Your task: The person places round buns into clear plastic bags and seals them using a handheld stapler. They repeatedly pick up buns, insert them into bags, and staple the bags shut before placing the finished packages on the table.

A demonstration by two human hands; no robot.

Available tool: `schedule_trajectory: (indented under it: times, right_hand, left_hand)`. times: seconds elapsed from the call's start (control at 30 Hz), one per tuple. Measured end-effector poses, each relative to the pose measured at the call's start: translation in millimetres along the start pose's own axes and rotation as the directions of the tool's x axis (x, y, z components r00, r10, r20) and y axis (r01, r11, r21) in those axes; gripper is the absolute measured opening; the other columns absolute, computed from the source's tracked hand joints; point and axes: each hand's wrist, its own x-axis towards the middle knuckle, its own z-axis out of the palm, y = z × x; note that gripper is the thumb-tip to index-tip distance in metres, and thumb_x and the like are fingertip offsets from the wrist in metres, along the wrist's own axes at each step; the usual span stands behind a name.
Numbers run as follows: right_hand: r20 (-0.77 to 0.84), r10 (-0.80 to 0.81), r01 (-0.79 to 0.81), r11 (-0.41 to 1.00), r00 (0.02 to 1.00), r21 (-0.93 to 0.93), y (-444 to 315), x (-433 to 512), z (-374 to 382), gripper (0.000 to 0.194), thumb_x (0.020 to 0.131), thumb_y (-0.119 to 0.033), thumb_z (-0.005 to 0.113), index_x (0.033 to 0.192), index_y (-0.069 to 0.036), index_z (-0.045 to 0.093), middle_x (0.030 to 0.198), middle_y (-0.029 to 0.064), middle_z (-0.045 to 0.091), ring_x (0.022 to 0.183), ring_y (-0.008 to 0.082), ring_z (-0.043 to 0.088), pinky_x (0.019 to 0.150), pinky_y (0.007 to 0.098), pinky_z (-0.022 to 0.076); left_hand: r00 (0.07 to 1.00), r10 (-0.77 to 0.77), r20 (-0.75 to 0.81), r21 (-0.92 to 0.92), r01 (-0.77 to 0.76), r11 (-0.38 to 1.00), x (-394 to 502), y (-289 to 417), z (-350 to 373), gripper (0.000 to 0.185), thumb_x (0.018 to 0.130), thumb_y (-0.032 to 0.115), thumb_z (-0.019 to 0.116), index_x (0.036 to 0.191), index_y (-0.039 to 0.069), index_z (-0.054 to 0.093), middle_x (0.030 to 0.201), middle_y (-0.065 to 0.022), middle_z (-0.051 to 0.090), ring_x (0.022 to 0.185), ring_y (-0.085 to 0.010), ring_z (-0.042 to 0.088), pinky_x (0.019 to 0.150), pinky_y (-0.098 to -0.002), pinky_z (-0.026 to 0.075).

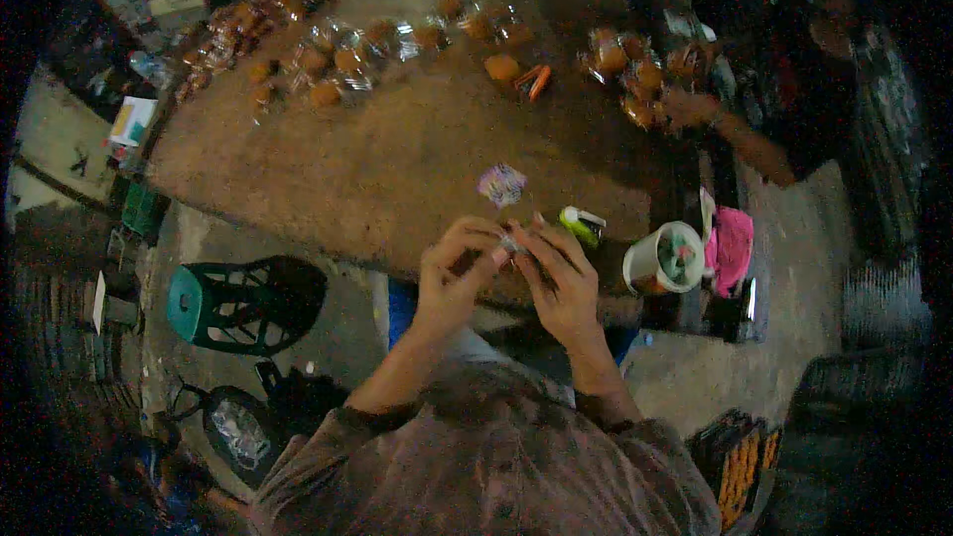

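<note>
Just above the near edge of the wooden table (pixel 417 156), my left hand (pixel 456 260) and my right hand (pixel 558 264) meet at the fingertips. Between them they pinch a small, shiny, pale thing (pixel 511 243), perhaps clear plastic; blur and my fingers hide its shape. Beyond the fingertips lies a crumpled purple-and-white printed wrapper (pixel 502 185). A yellow-green and white object (pixel 582 225), too blurred to name, rests on the table close to my right hand. Further right stands a white bucket (pixel 663 259) with green and red contents.
Round orange-brown items in clear plastic (pixel 350 59) line the far table. Orange-handled scissors (pixel 533 82) lie there. At right, another person's hand (pixel 689 108) touches more wrapped items (pixel 640 78). A pink cloth or bag (pixel 731 249) is beside the bucket. A green plastic stool (pixel 246 305) stands left.
</note>
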Motion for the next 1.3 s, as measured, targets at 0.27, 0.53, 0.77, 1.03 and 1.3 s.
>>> schedule_trajectory:
  times: [0.27, 0.53, 0.77, 1.03, 1.3]
  right_hand:
    - [0.065, 0.146, -0.144, 0.989, 0.987, -0.038, 10.4, 3.9, 53.0, 0.022, 0.087, 0.001, 0.068, 0.108, -0.004, 0.067, 0.114, 0.0132, 0.065, 0.107, 0.033, 0.064, 0.093, 0.0398, 0.0515]
    - [0.18, 0.128, -0.115, 0.99, 0.975, -0.079, 36.6, 14.8, 85.2, 0.017, 0.088, -0.002, 0.068, 0.104, -0.003, 0.067, 0.114, 0.0149, 0.066, 0.109, 0.0324, 0.063, 0.094, 0.0397, 0.0495]
    - [0.154, 0.272, -0.207, 0.917, 0.95, -0.342, 147.0, 50.0, 88.6, 0.023, 0.095, -0.017, 0.063, 0.115, -0.006, 0.067, 0.117, 0.0143, 0.063, 0.112, 0.0343, 0.06, 0.097, 0.0411, 0.0482]
    - [0.431, 0.101, 0.196, 0.783, 0.897, -0.591, 192.4, 41.2, 90.9, 0.025, 0.089, -0.021, 0.066, 0.109, -0.006, 0.067, 0.117, 0.0124, 0.061, 0.111, 0.0318, 0.059, 0.098, 0.043, 0.048]
    - [0.409, -0.054, 0.287, 0.796, 0.911, -0.534, 212.7, 43.9, 94.4, 0.017, 0.085, -0.021, 0.067, 0.089, -0.005, 0.069, 0.096, 0.0127, 0.063, 0.093, 0.0315, 0.064, 0.087, 0.0424, 0.0522]
  left_hand:
    - [0.994, 0.11, -0.02, 0.168, -0.105, 0.98, 7.8, -36.5, -38.2, 0.007, 0.089, 0.003, 0.069, 0.095, 0.0, 0.07, 0.111, -0.0094, 0.068, 0.093, -0.0145, 0.063, 0.08, -0.0274, 0.051]
    - [0.915, -0.232, -0.331, -0.13, 0.199, 0.971, 14.4, -67.9, -60.8, 0.045, 0.08, -0.003, 0.077, 0.108, 0.009, 0.043, 0.094, -0.0099, 0.069, 0.091, -0.0114, 0.062, 0.081, -0.029, 0.051]
    - [0.859, -0.337, -0.385, -0.427, 0.158, 0.89, 27.8, -106.4, -82.9, 0.048, 0.078, -0.004, 0.078, 0.107, 0.01, 0.042, 0.091, -0.0072, 0.067, 0.087, -0.0141, 0.062, 0.083, -0.0304, 0.05]
    - [0.833, -0.414, -0.368, -0.445, 0.233, 0.865, 23.5, -101.3, -63.2, 0.042, 0.08, -0.001, 0.078, 0.104, 0.009, 0.045, 0.093, -0.0066, 0.064, 0.09, -0.0177, 0.064, 0.083, -0.0336, 0.053]
    - [0.836, -0.374, -0.401, -0.277, 0.278, 0.92, 20.7, -81.8, -42.2, 0.038, 0.075, -0.006, 0.077, 0.096, 0.011, 0.051, 0.088, -0.0015, 0.058, 0.09, -0.0191, 0.063, 0.085, -0.0347, 0.054]
